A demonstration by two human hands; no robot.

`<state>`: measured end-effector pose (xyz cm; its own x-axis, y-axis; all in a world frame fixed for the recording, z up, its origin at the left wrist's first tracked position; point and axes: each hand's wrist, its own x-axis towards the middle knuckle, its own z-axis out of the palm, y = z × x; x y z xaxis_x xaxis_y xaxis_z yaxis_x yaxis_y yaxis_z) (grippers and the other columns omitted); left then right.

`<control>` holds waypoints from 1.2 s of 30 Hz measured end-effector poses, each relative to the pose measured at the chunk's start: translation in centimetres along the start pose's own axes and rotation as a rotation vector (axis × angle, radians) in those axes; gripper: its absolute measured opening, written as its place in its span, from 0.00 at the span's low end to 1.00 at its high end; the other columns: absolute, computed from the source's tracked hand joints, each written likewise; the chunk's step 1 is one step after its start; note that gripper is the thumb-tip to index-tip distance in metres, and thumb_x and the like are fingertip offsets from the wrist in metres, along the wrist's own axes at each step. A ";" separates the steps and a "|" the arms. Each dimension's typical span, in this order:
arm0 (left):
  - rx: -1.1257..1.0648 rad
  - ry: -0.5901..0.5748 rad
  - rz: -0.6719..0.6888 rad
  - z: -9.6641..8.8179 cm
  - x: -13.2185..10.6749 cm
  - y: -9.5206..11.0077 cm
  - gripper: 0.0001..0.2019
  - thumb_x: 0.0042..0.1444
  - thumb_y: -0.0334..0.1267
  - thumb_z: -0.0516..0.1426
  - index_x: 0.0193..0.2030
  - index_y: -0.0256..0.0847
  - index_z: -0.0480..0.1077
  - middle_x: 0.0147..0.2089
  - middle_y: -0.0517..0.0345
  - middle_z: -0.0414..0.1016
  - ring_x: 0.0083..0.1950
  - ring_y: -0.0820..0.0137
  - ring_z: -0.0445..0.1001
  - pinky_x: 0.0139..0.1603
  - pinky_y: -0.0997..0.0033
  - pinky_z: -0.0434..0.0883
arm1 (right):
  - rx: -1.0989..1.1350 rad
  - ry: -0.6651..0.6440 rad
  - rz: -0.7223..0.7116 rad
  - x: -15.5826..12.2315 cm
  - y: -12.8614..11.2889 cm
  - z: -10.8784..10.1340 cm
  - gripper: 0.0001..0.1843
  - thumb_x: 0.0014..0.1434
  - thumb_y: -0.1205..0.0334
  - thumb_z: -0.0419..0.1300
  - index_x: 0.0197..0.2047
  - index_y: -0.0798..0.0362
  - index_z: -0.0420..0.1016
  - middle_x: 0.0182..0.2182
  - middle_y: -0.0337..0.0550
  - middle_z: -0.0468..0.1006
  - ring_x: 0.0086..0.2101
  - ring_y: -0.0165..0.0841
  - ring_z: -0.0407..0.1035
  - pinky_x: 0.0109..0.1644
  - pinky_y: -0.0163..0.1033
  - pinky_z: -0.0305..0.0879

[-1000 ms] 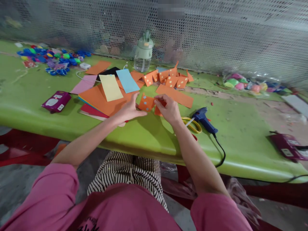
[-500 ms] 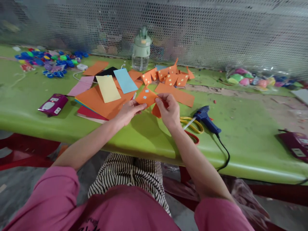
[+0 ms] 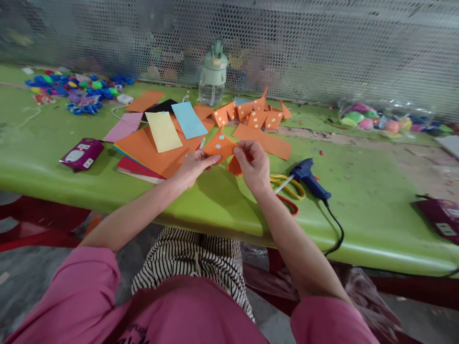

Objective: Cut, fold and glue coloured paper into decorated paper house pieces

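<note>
Both my hands pinch a small orange paper piece (image 3: 219,145) dotted with little blue and white squares, just above the green table (image 3: 222,200). My left hand (image 3: 193,167) grips its lower left edge. My right hand (image 3: 254,165) grips its right side, with a second orange scrap (image 3: 234,166) showing under the fingers. A stack of orange, red, yellow and blue paper sheets (image 3: 158,145) lies just left of my hands. More dotted orange pieces (image 3: 256,114) lie behind them.
A blue glue gun (image 3: 309,177) with a black cord and yellow-handled scissors (image 3: 289,187) lie right of my right hand. A green-capped bottle (image 3: 213,74) stands at the back by a mesh screen. Coloured caps (image 3: 71,88) far left, purple devices (image 3: 81,154) (image 3: 439,217), a bag of coloured balls (image 3: 380,119).
My hands lifted the dotted orange piece off the table and turned it to a diamond angle; in the last half second they have held nearly still.
</note>
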<state>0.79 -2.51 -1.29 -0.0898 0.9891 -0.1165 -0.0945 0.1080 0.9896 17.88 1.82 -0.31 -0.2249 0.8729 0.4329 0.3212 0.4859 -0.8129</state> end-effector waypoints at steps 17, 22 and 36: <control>0.024 -0.121 -0.233 -2.8 -1.7 1.4 0.14 0.52 0.24 0.64 0.45 0.40 0.74 0.48 0.52 0.80 0.43 0.72 0.79 0.51 0.65 0.76 | 0.004 -0.047 0.070 0.7 0.7 -0.7 0.09 0.61 0.54 0.60 0.39 0.50 0.74 0.36 0.40 0.81 0.37 0.33 0.74 0.44 0.39 0.68; 0.265 -0.138 -0.181 -5.0 -2.4 2.9 0.03 0.54 0.35 0.65 0.34 0.40 0.76 0.35 0.53 0.82 0.32 0.72 0.77 0.35 0.69 0.77 | -0.205 -0.078 0.004 1.2 1.0 -1.1 0.07 0.60 0.58 0.60 0.39 0.49 0.78 0.37 0.42 0.83 0.39 0.38 0.75 0.48 0.46 0.68; 0.762 0.194 0.132 -11.0 -2.4 5.3 0.03 0.56 0.38 0.61 0.33 0.42 0.75 0.33 0.56 0.81 0.33 0.69 0.75 0.35 0.70 0.69 | -0.234 -0.221 -0.116 -1.4 -3.5 -2.1 0.10 0.64 0.55 0.60 0.36 0.49 0.79 0.37 0.44 0.85 0.39 0.40 0.77 0.44 0.44 0.70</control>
<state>-10.38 -5.39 3.28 -0.2302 0.9711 0.0628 0.6265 0.0985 0.7731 18.97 -0.99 2.79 -0.4581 0.7934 0.4009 0.4790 0.6003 -0.6405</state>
